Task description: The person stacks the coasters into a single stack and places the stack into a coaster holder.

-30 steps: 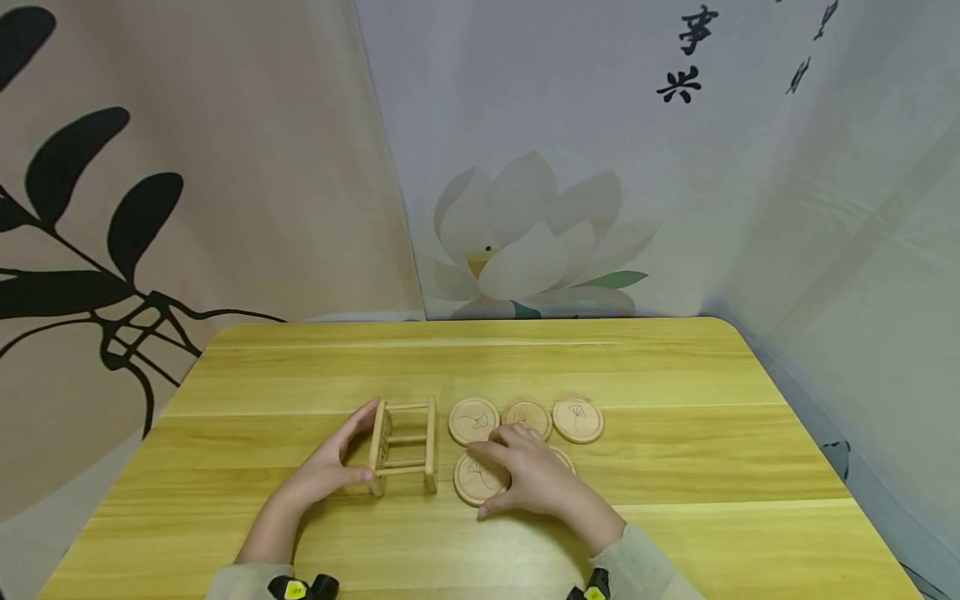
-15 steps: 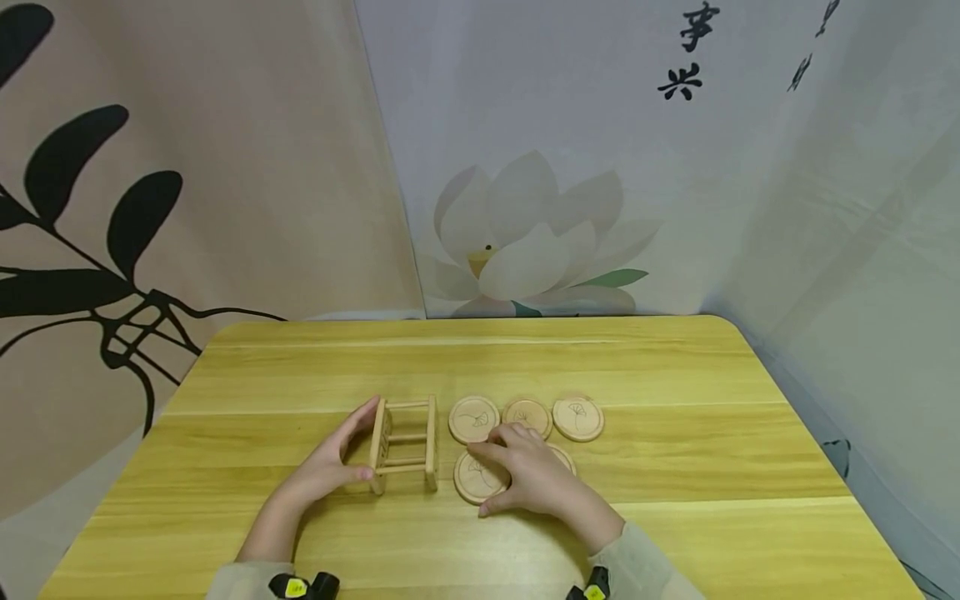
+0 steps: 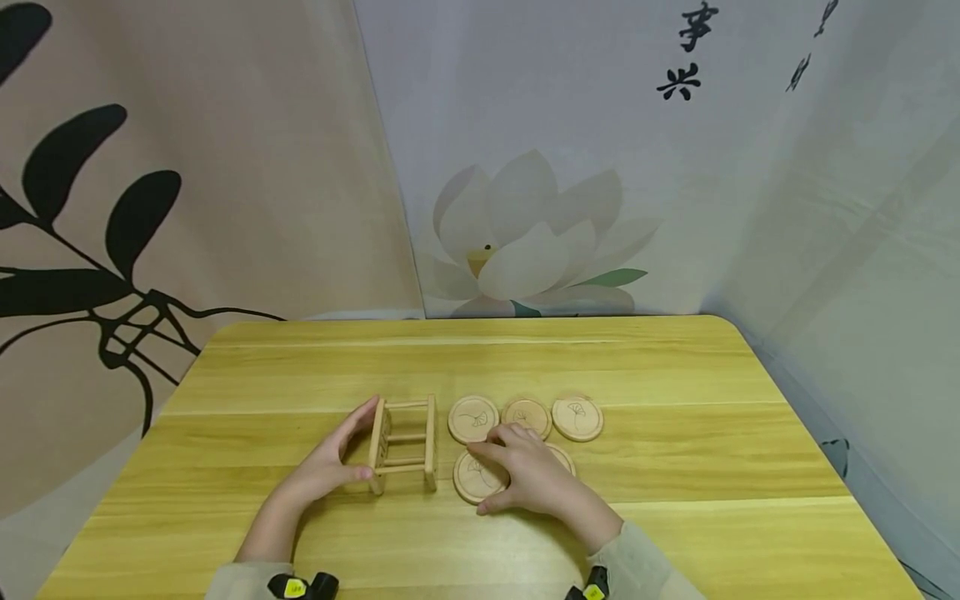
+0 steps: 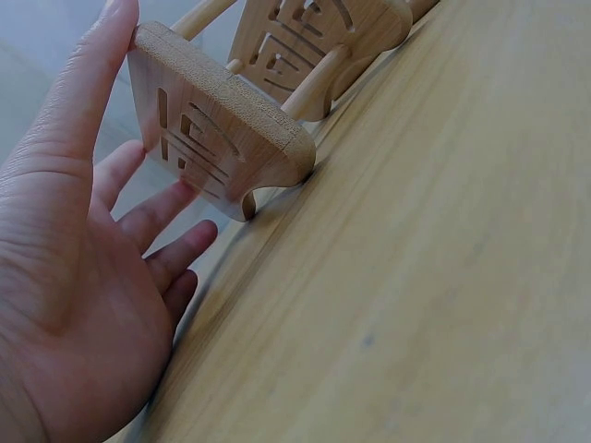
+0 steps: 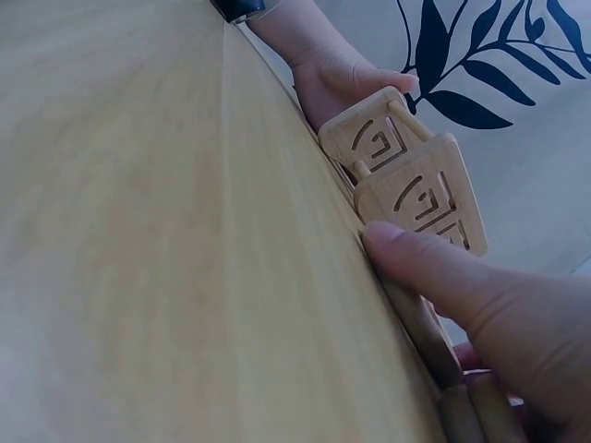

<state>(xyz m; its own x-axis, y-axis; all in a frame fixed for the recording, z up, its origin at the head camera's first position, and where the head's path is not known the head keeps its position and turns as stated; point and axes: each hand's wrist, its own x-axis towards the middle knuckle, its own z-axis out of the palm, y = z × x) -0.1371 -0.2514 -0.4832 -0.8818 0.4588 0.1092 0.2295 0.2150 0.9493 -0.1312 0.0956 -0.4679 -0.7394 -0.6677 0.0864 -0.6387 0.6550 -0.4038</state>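
Observation:
A wooden coaster rack [image 3: 405, 446] stands on the table, its two fretwork side panels joined by rods. My left hand [image 3: 326, 462] holds its left panel, thumb at the near edge and fingers toward the far edge. In the left wrist view the left hand [image 4: 102, 249] has its thumb on the panel's corner. My right hand [image 3: 532, 475] lies over the near row of round wooden coasters. Its thumb and forefinger span the near-left coaster [image 3: 474, 479], at opposite edges. Another near coaster [image 3: 562, 458] is mostly hidden beneath that hand. The right wrist view shows the right thumb [image 5: 416, 254] beside coaster edges.
Behind the right hand lie three more coasters: a left one [image 3: 474, 419], a middle one [image 3: 528, 415] and a right one [image 3: 577, 418] with a leaf engraving. The wooden table [image 3: 675, 467] ends at a printed cloth backdrop [image 3: 570, 167]. Black wrist cameras sit on both sleeves.

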